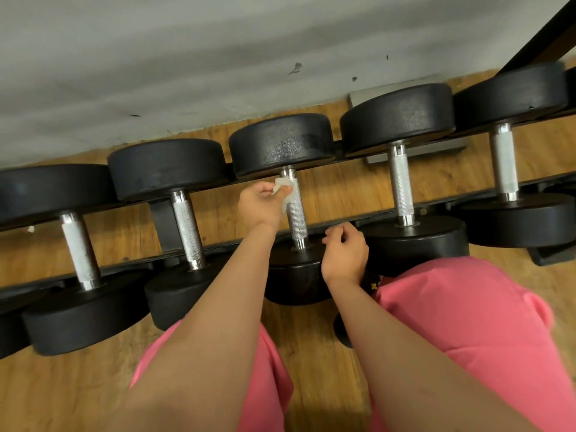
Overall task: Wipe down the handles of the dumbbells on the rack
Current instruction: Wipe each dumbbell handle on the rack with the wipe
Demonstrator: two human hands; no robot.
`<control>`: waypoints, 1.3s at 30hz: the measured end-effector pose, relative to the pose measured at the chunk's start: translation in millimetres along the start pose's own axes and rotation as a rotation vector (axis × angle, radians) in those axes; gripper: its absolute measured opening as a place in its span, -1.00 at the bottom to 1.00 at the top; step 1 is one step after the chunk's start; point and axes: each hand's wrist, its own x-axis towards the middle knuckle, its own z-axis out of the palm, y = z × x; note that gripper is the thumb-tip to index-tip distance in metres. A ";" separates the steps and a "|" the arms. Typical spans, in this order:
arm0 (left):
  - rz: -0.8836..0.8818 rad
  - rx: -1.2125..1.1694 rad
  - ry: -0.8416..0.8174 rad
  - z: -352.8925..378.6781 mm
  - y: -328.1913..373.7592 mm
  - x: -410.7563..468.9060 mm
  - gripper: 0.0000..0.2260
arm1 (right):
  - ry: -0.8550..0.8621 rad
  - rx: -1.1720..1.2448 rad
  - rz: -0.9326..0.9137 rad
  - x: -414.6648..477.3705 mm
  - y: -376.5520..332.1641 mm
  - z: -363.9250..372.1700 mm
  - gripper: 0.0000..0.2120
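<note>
A grey wall [156,57] fills the top of the view, and a wooden floor [327,194] runs beneath it. A black rack [162,219] slants across the floor and carries a row of black dumbbells side by side, each with one head towards the wall and one towards the person. Two lie left of the middle dumbbell [280,145], at [168,166] and [46,188], and two lie right of it, at [396,116] and [511,92]. All have knurled metal handles.

The person's pink trousers [467,322] fill the lower right, and both bare forearms reach forward from the bottom edge.

The left hand [260,204] is just beside the middle dumbbell's handle [297,219], near its far end. Its fingers are curled and pinch a small crumpled white wipe [285,190], which lies against the left side of that handle.

The right hand [344,251] is over the near head of the same dumbbell, just right of the handle's near end. Its fingers are loosely curled and hold nothing; whether they touch the head cannot be told.
</note>
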 end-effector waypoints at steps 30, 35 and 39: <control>0.103 0.451 -0.235 -22.3 -25.9 -58.6 -0.68 | -0.181 -0.040 -0.066 -0.2 -8.0 -7.3 -0.79; 0.152 0.229 -0.283 -32.7 -20.1 -79.1 -0.95 | -0.460 0.062 -0.197 -13.4 -29.6 -37.9 -0.85; 0.277 0.191 -0.254 -39.0 -16.0 -98.6 -0.91 | -0.692 0.121 -0.330 -33.1 -52.9 -58.2 -0.84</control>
